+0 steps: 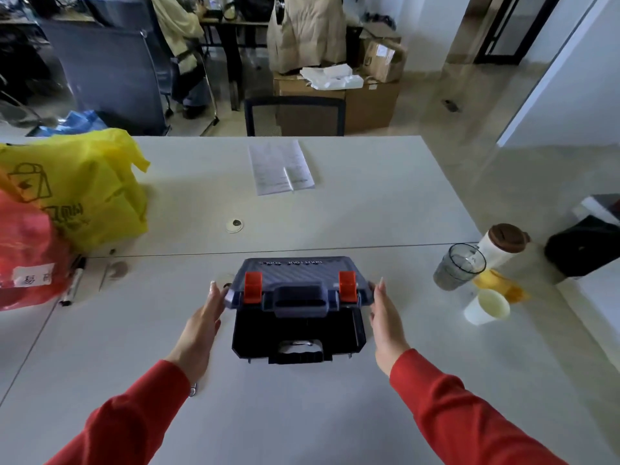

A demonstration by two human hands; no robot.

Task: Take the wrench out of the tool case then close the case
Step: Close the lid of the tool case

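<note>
The tool case sits in the middle of the white table (302,414), with a black base (245,333) and a blue lid (295,273) carrying two orange latches (253,286). The lid is tilted up, partly raised over the base. My left hand (201,327) touches the lid's left corner with its fingers stretched out. My right hand (385,323) does the same at the right corner, so the lid is held between them. The inside of the case is dark, and no wrench shows anywhere.
A yellow bag (84,186) and a red bag (23,246) crowd the left side, with a marker (72,283) beside them. At the right stand a glass (459,266), a brown-lidded tumbler (503,245) and a paper cup (488,307). Printed sheets (280,167) lie at the back.
</note>
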